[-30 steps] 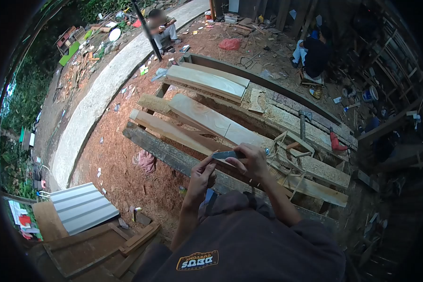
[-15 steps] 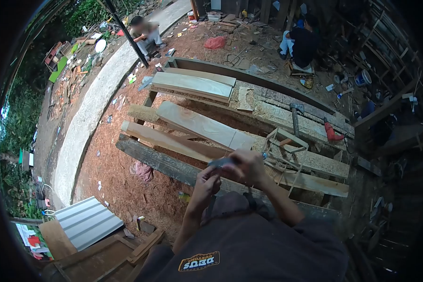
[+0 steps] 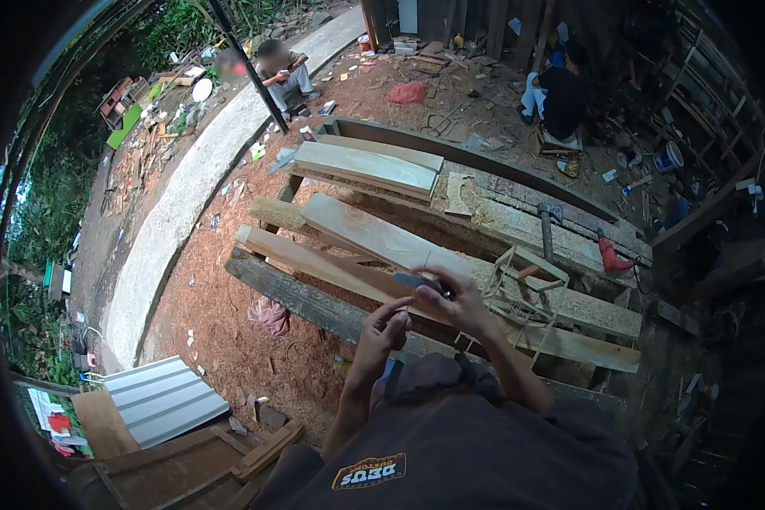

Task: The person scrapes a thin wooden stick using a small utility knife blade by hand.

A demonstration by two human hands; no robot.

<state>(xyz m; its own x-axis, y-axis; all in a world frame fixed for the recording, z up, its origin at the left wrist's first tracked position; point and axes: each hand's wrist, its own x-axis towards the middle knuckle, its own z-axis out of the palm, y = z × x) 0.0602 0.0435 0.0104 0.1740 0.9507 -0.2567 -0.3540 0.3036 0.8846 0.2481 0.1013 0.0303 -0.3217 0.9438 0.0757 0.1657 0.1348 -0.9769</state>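
My right hand [image 3: 452,299] is wrapped round a knife, whose dark blade [image 3: 410,280] points left. A thin stick [image 3: 426,260] stands up beside the blade. Just below and left, my left hand [image 3: 386,330] pinches the lower end of a thin piece, its fingertips close to the knife. Both hands are above the near edge of a bench of wooden beams [image 3: 314,299]. A small frame of thin wooden slats [image 3: 523,289] rests on the bench, right of my right hand.
Pale boards [image 3: 365,166] lie on the bench, with a hammer [image 3: 547,234] and a red power tool [image 3: 610,252] at its right. One person [image 3: 282,75] sits by the concrete path [image 3: 178,191]; another person [image 3: 563,95] sits at the back right.
The blade has moved from over my left fingertips to a little above and right of them. The thin upright stick now shows more clearly. The camera view has shifted slightly.
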